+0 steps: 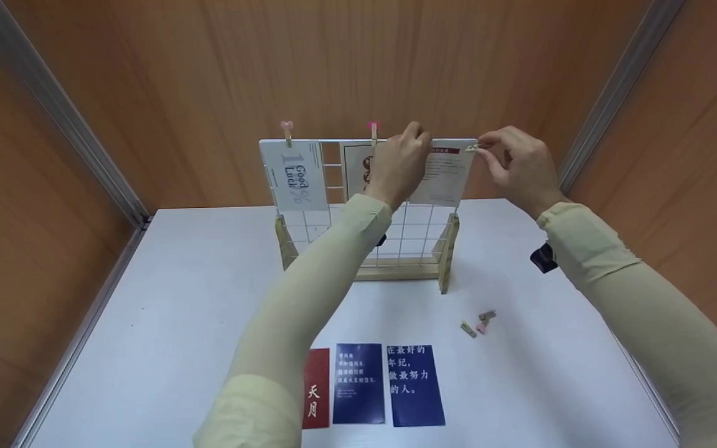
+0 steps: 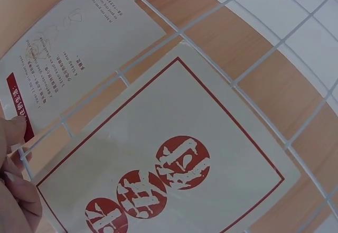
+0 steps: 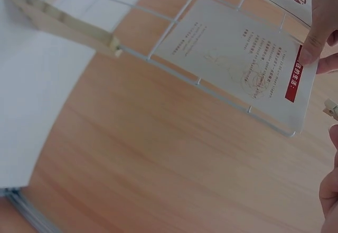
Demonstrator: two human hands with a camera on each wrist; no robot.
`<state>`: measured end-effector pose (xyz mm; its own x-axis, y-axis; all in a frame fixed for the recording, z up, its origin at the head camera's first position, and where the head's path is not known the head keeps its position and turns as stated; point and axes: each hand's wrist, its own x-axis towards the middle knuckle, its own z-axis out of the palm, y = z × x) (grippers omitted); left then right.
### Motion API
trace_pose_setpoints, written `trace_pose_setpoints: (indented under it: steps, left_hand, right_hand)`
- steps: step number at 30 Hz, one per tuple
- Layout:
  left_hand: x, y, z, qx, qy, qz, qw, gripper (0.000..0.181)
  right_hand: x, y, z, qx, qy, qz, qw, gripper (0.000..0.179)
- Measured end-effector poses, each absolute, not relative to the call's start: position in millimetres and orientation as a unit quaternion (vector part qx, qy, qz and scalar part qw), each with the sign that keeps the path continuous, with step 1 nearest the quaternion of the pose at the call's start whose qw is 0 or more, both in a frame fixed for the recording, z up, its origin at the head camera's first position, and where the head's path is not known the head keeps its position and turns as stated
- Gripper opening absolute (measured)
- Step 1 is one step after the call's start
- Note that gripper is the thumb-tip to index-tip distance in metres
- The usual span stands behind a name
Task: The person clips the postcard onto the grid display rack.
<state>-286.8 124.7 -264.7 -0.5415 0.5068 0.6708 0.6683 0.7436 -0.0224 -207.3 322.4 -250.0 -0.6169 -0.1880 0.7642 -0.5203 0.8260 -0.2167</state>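
Pinching at the grid rack's two o'clock

The left hand pinches the white card there; the right hand pinches a clip near that card's two o'clock corner. Slackening the left grip early could drop the card.

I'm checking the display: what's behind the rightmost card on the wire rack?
Behind the rightmost card, bars of the wire rack show past its edges, the wood-grain wall beyond. The part directly covered cannot be seen.

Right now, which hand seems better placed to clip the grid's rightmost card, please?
Probably the right hand: it pinches a clothespin near that card, while the left hand is occupied holding its top edge.
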Motion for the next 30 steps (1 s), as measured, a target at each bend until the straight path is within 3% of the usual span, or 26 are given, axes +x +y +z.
trace_pose_setpoints:
  steps: [12,30]
  left_hand:
    - [-285.1,126.3,-263.1,-0.317,-0.88,-0.096,0.342,0.026]
    - [-284.5,129.0,-260.5,-0.315,-0.896,-0.104,0.294,0.023]
  right_hand:
    - [-215.9,315.4,-241.6,0.199,-0.882,0.205,0.375,0.016]
    - [-229.0,305.7,-225.9,0.197,-0.904,0.178,0.336,0.017]
